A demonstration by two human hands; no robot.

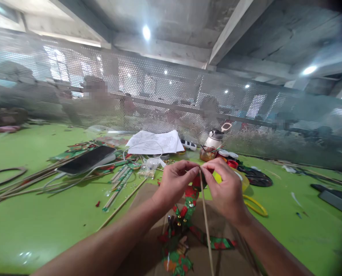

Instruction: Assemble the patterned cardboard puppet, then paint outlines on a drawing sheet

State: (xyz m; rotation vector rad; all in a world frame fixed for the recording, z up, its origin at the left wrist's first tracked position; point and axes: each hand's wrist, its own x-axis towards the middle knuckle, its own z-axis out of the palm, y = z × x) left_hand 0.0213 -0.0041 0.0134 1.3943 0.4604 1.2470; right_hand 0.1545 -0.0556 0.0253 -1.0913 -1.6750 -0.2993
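My left hand (177, 179) and my right hand (226, 188) meet in front of me, each with thumb and forefinger pinched together. Between the fingertips is the upper end of a thin wooden stick (207, 222), which slants down toward me. Any smaller piece at the fingertips is hidden. Just below and behind the stick hangs red and green patterned fabric (191, 196) with small gold bells. More of this fabric (178, 263) lies lower down, and a red and green strip (221, 243) stretches to the right. Brown cardboard (143, 237) lies underneath.
A phone (87, 159) with a white cable, long sticks (30, 184) and papers (156, 142) lie left and ahead on the green table (53, 226). Scissors with yellow handles (255, 206) and a white bottle (213, 140) are right. A perforated screen (159, 99) stands behind.
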